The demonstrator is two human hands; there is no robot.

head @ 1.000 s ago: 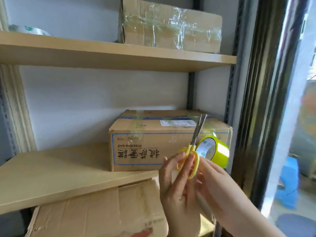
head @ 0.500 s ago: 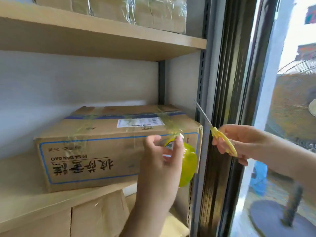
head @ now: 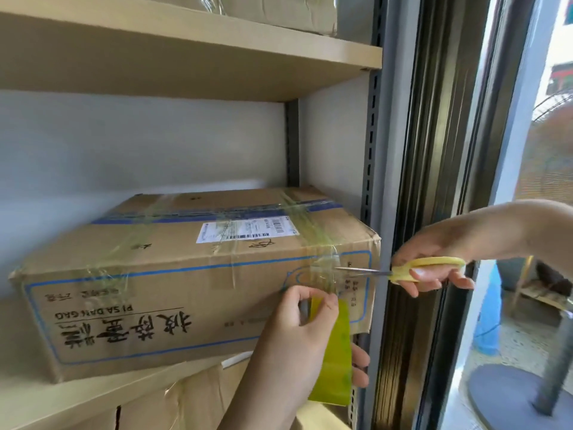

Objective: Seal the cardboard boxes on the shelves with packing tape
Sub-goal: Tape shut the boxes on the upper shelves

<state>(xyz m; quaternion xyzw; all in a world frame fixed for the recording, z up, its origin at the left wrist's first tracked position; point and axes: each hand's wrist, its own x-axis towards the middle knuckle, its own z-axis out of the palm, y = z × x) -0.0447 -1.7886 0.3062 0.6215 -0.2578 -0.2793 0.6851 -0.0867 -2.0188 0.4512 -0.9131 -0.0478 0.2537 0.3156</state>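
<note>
Wooden shelf [head: 93, 395] beside a window frame [head: 434, 181]. Taped box [head: 173, 274] sits on it. Left hand [head: 294, 342] grips the tape roll [head: 335, 358] against the box front. Right hand [head: 434, 262] holds scissors [head: 400, 271], blades at the taut tape strip.

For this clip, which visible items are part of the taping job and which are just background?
In use:
- brown cardboard box with blue border
- yellow-green roll of packing tape, held by left hand
- yellow-handled scissors, held by right hand

Background:
- tape-wrapped cardboard box on upper shelf
- wooden shelf board
- grey fan base
</note>
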